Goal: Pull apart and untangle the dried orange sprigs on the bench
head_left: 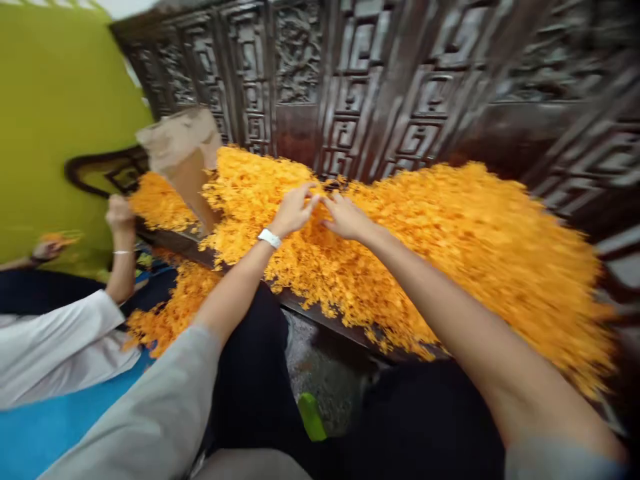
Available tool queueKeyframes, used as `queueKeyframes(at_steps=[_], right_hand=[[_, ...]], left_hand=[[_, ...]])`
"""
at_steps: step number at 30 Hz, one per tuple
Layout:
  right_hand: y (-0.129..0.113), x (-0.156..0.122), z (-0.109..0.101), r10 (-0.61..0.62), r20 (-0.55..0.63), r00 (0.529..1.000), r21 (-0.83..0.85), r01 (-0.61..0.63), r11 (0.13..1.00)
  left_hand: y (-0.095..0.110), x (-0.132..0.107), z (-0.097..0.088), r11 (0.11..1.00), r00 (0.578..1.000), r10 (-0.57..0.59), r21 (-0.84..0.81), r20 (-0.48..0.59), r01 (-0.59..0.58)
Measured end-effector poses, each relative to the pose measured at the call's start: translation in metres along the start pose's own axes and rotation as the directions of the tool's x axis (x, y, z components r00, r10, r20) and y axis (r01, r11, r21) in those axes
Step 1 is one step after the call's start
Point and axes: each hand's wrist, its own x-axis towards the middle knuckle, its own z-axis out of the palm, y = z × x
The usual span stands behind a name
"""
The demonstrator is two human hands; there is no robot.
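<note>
A heap of bright orange pieces (450, 240), looking like artificial flowers or petals, stretches along a dark carved wooden bench. Over its middle my left hand (294, 212) reaches in from the left, a white band (270, 238) on its wrist. My right hand (346, 216) comes from the other side, and the fingertips of both nearly meet. Fingers on each hand are bent a little and spread apart, close against the orange pieces. Blur hides whether any small piece sits between them.
A cardboard piece (193, 173) stands at the heap's left end. Behind rises the bench's carved back (300, 120). At left, a co-worker's hand (120, 213) is near more orange pieces (173, 300); another person's hand (47, 250) holds some. A green object (311, 415) lies below.
</note>
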Motion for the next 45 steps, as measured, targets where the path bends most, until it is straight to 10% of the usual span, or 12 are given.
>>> queueKeyframes(at_steps=[5, 17, 26, 35, 45], right_hand=[[-0.001, 0.021, 0.041, -0.015, -0.004, 1.000, -0.044, 0.015, 0.999], [0.017, 0.022, 0.047, -0.009, -0.127, 0.992, 0.445, 0.065, 0.893], [0.013, 0.015, 0.065, -0.077, 0.011, 0.997, 0.074, 0.076, 0.994], [-0.011, 0.003, 0.025, 0.067, 0.120, 0.990, -0.090, -0.057, 0.994], [0.051, 0.011, 0.005, 0.035, -0.055, 0.998, 0.398, -0.010, 0.917]], left_hand=[[-0.013, -0.011, -0.001, 0.904, 0.985, -0.102, 0.426, 0.137, 0.035], [-0.014, -0.015, 0.009, 0.896, 0.948, -0.151, 0.444, 0.280, 0.012], [-0.029, -0.010, 0.007, 0.927, 0.938, -0.125, 0.374, 0.324, -0.006], [-0.040, -0.015, -0.020, 0.982, 0.960, -0.090, 0.182, 0.264, 0.042], [-0.063, -0.007, -0.006, 0.953, 0.962, -0.170, 0.283, 0.212, 0.106]])
